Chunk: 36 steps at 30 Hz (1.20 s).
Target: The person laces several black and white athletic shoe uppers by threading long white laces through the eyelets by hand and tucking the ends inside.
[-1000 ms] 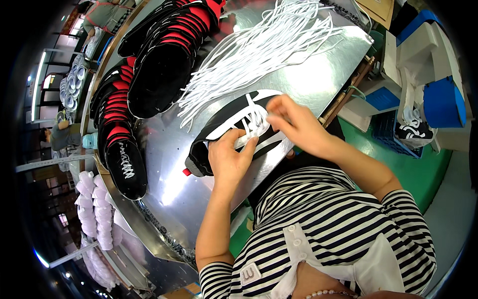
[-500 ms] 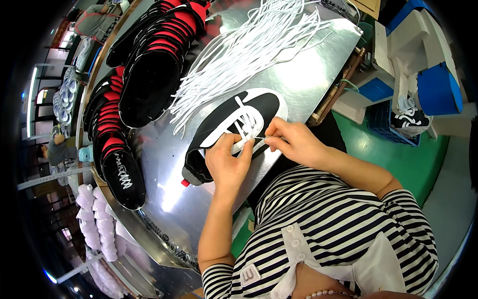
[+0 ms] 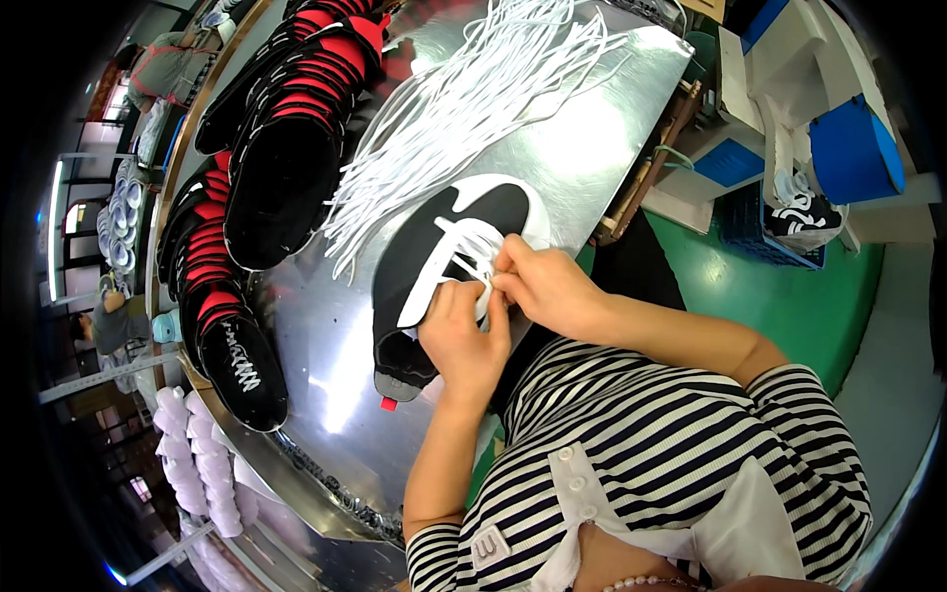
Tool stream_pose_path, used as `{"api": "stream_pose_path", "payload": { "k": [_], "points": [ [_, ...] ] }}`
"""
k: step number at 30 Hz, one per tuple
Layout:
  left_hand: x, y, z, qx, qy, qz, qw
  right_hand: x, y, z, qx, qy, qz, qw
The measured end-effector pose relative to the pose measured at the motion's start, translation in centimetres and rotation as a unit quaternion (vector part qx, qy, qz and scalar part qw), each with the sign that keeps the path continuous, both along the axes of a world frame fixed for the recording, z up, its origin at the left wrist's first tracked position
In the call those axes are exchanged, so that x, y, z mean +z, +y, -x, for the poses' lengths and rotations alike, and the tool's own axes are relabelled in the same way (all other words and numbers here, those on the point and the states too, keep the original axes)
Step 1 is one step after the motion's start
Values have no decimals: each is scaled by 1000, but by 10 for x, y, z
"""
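A black-and-white shoe upper (image 3: 400, 271) with a red heel tab lies on the metal table in front of me. A white shoelace (image 3: 472, 240) runs across its throat. My left hand (image 3: 464, 340) is closed on the edge of the upper, its fingers at the opening and its thumb toward the near eyelet row. Right beside that thumb, my right hand (image 3: 547, 286) pinches the lace with thumb and forefinger. The fingertips almost meet, and they hide the lace's end and the eyelet there.
Loose white laces (image 3: 464, 118) are heaped behind the shoe. Nested black-and-red shoe uppers (image 3: 286, 187) stand in rows on the left, one with zigzag lacing (image 3: 240, 365). Off the table's right side are a blue crate (image 3: 750, 232) and a white-and-blue machine (image 3: 789, 89).
My right hand has come in left to my left hand, and the stretch of lace between them is gone. The shoe has turned slightly, its heel tab now nearer me.
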State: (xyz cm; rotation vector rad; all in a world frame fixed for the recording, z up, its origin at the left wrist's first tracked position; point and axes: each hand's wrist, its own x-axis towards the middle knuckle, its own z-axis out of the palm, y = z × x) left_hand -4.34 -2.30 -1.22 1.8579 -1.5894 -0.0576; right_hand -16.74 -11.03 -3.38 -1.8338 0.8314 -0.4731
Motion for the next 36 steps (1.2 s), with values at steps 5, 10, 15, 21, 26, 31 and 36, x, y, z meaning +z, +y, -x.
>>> {"api": "stream_pose_path", "payload": {
  "k": [5,10,15,21,26,31,36],
  "points": [
    [8,6,-5,11,-68,10,998,7,-17,18,76,-2,-6,997],
    [10,25,-20,11,-158,38,987,36,-55,64,-47,-58,23,997],
    [13,22,-19,-20,-179,55,982,80,-49,13,180,-184,138,956],
    [4,29,-20,21,-187,58,980,62,-26,-21,215,77,397,889],
    [4,27,-23,-1,-201,85,976,53,-36,-41,261,153,242,922],
    [5,24,-25,-27,-148,80,985,60,-45,-43,202,43,124,971],
    [11,29,-21,-44,-123,36,991,149,-146,-25,9,-384,70,921]
  ]
}}
